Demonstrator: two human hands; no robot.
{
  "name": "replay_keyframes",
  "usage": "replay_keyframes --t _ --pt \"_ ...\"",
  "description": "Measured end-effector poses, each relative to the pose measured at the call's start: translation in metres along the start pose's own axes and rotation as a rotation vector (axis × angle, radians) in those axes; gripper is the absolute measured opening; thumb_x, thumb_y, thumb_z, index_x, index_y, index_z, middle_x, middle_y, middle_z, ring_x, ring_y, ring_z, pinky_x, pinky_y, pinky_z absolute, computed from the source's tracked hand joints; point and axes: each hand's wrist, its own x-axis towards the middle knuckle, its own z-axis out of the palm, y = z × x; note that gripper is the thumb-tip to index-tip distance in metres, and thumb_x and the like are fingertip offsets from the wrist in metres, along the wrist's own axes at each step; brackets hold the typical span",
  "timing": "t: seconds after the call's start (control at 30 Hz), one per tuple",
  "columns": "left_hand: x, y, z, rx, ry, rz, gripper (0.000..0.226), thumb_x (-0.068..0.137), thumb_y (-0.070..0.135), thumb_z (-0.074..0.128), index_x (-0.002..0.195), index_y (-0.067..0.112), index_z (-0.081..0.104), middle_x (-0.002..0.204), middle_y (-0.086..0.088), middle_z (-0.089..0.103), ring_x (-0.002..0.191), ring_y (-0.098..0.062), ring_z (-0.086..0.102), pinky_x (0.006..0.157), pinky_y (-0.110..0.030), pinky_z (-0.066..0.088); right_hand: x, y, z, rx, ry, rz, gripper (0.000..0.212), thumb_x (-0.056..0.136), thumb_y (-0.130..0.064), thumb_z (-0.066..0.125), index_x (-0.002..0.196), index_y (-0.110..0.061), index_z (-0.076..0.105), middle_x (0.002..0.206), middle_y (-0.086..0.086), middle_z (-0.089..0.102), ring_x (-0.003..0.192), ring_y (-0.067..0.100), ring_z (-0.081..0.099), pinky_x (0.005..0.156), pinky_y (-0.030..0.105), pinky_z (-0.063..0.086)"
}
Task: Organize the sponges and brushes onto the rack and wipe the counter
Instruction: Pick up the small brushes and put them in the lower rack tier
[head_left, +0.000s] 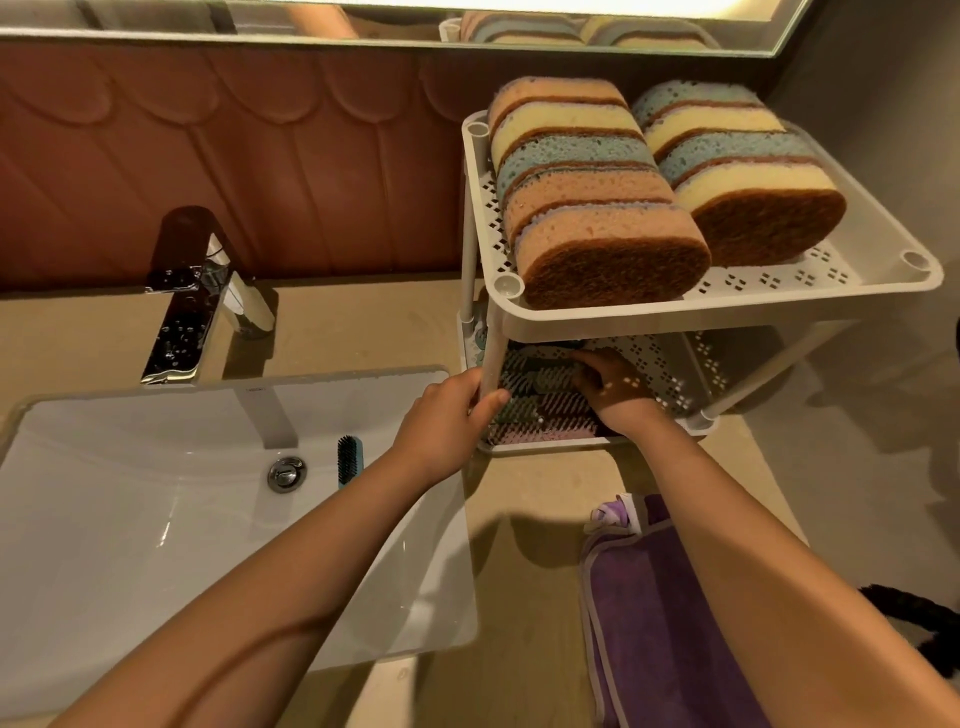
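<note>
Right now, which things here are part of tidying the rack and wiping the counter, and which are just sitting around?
Part of the job: rack, sponges, brushes on the lower shelf, loose brush in the sink, purple cloth, left hand, right hand.

Just there: faucet, sink, mirror.

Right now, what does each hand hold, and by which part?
The left hand grips the rack by its front-left leg. The right hand rests on brushes on the lower shelf; its grasp is unclear.
</note>
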Motion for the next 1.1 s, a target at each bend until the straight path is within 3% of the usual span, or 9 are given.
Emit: replay_keyframes --t 0.1,0.17,0.3,0.53,0.63,0.7,0.97,1.1 --pt "-0.003 -0.001 -0.002 -0.229 -0.078 -0.067 0.032 0.095 0.027 0.050 0.124 0.015 0.050 0.124 -0.003 0.059 0.116 -0.017 0.054 0.092 -0.029 0.043 -0.021 -0.014 -0.001 0.052 0.093 0.014 0.031 0.093 -0.013 0.053 0.123 -0.011 0.058 0.126 0.015 0.054 0.115 0.030 0.052 0.095 0.032 0.042" --pt "-0.009 -0.003 -0.005 -0.312 -0.057 -0.098 0.042 0.093 0.026 0.055 0.132 0.015 0.042 0.132 0.000 0.051 0.124 -0.012 0.045 0.100 -0.027 0.038 -0.039 -0.025 -0.002 0.067 0.107 0.027 0.028 0.091 -0.012 0.055 0.118 -0.010 0.060 0.117 0.014 0.061 0.105 0.028 0.058 0.083 0.027 0.043" --pt "-0.035 -0.015 -0.019 -0.314 0.027 -0.145 0.037 0.092 0.020 0.056 0.127 0.012 0.046 0.123 0.002 0.051 0.116 -0.010 0.046 0.098 -0.024 0.037 -0.086 -0.051 0.011 0.160 0.104 0.018 0.019 0.089 -0.016 0.059 0.107 -0.013 0.064 0.103 0.004 0.063 0.096 0.019 0.059 0.078 0.023 0.042" --pt "-0.108 -0.056 -0.061 -0.148 -0.244 -0.201 0.016 0.093 0.025 0.052 0.109 0.022 0.055 0.110 -0.001 0.061 0.107 -0.014 0.056 0.095 -0.029 0.045 -0.143 -0.119 0.049 0.318 -0.008 0.005 0.016 0.089 -0.017 0.060 0.104 -0.018 0.064 0.098 -0.003 0.063 0.088 0.010 0.058 0.078 0.024 0.047" --pt "-0.141 -0.069 -0.080 -0.120 -0.276 -0.229 0.019 0.095 0.028 0.050 0.112 0.024 0.055 0.107 0.004 0.060 0.102 -0.009 0.056 0.088 -0.020 0.045 -0.152 -0.145 0.065 0.328 -0.094 0.000 0.018 0.089 -0.020 0.059 0.107 -0.022 0.063 0.100 -0.005 0.063 0.091 0.008 0.057 0.081 0.023 0.047" --pt "-0.163 -0.079 -0.099 -0.120 -0.237 -0.266 0.019 0.095 0.029 0.048 0.112 0.023 0.056 0.107 0.006 0.060 0.100 -0.006 0.056 0.082 -0.013 0.042 -0.153 -0.164 0.077 0.321 -0.138 -0.040 0.019 0.089 -0.021 0.059 0.107 -0.024 0.063 0.099 -0.006 0.063 0.090 0.006 0.057 0.082 0.025 0.048" --pt "-0.234 -0.133 -0.169 -0.183 -0.051 -0.417 0.018 0.095 0.032 0.048 0.110 0.028 0.057 0.108 0.007 0.061 0.101 -0.009 0.057 0.090 -0.025 0.044 -0.149 -0.249 0.129 0.248 -0.357 -0.207 0.021 0.089 -0.022 0.058 0.109 -0.025 0.062 0.096 -0.007 0.063 0.090 0.007 0.058 0.083 0.025 0.047" --pt "-0.267 -0.160 -0.194 -0.291 0.068 -0.469 0.012 0.095 0.030 0.049 0.099 0.037 0.056 0.104 0.007 0.062 0.100 -0.012 0.060 0.091 -0.027 0.046 -0.149 -0.293 0.153 0.209 -0.460 -0.288 0.020 0.090 -0.024 0.058 0.109 -0.027 0.061 0.094 -0.010 0.061 0.090 0.006 0.057 0.084 0.025 0.047"
